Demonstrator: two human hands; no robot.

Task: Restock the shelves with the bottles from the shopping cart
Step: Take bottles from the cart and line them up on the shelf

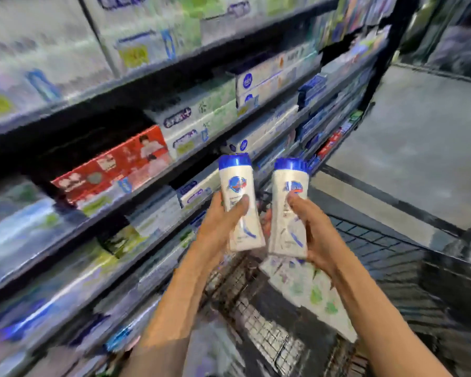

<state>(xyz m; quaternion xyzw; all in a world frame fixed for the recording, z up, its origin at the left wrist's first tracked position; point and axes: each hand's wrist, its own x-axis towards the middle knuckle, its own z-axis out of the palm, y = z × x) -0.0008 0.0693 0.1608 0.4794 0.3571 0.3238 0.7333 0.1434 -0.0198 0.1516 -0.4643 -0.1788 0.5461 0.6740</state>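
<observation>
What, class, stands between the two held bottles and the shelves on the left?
Nothing visible. The left hand and right hand hold the bottles over the cart, with open air toward the shelves, which look full of boxes.

Left hand (pixel 218 221) gripped a white bottle (pixel 241 205) with blue cap, upright, above the shopping cart (pixel 378 248). Right hand (pixel 314 235) gripped a second matching bottle (pixel 288 210) just beside it, also above the cart. More white packs (pixel 307 292) lay in the cart. Shelves (pixel 152 170) of blurred boxes stood left of the cart; grey floor (pixel 419 137) lay beyond it.
</observation>
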